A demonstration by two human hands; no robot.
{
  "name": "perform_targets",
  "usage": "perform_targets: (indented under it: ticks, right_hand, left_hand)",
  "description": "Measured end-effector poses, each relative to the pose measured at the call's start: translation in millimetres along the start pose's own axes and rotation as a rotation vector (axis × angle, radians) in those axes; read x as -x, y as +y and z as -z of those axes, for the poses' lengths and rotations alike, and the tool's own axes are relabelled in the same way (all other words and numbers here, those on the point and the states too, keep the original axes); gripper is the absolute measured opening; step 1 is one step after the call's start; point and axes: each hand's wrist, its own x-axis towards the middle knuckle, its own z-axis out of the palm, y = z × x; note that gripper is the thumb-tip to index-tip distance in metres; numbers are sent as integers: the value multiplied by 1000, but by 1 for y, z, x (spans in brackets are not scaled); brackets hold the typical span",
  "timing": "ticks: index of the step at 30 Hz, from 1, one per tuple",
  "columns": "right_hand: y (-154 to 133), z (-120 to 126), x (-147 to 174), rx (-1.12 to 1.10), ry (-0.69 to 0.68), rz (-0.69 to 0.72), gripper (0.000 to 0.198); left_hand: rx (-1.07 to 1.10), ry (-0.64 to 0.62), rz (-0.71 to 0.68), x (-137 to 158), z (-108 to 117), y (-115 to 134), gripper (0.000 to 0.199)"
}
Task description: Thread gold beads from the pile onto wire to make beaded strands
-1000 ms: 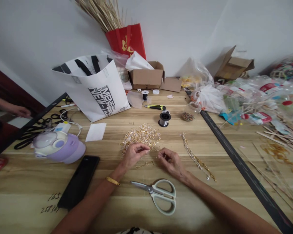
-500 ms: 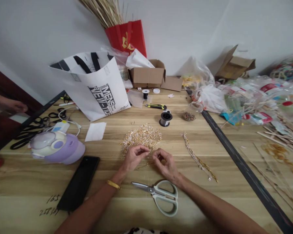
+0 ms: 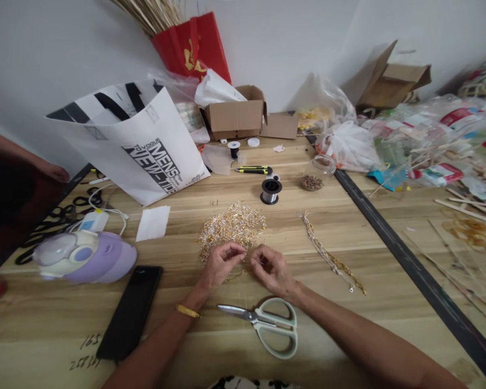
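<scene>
My left hand (image 3: 222,265) is pinched at the near edge of a heap of small gold and clear beads or charms (image 3: 230,224). Facing it, a short gap away, my right hand (image 3: 270,270) has its thumb and fingertips pressed together. Whatever lies in either pinch is too small to make out. Below the fingers a short gold chain piece (image 3: 237,276) rests on the wooden table (image 3: 194,346). Scissors with pale green handles (image 3: 263,321) lie slightly spread nearer to me. Gold and silver chains (image 3: 330,254) are stretched out to the right.
Behind the heap are a wire spool (image 3: 271,192), a utility knife (image 3: 254,169) and a jar of beads (image 3: 316,175). Leftward lie a phone (image 3: 132,310), a purple-and-white cup (image 3: 89,256) and a white bag (image 3: 146,146). Another person's hand (image 3: 57,173) shows at far left. Plastic bottles (image 3: 437,135) crowd the right.
The camera view has shifted a little. Both hands stay pinched over nearly the same spot. The other person's hand at the left has come further into view.
</scene>
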Motion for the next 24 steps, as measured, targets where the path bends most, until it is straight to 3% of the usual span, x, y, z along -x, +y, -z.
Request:
perform_targets:
  ticks: [24]
  right_hand:
    - [3, 1, 0, -3, 9, 6, 5]
  left_hand:
    - [29, 18, -21, 1, -1, 6, 8]
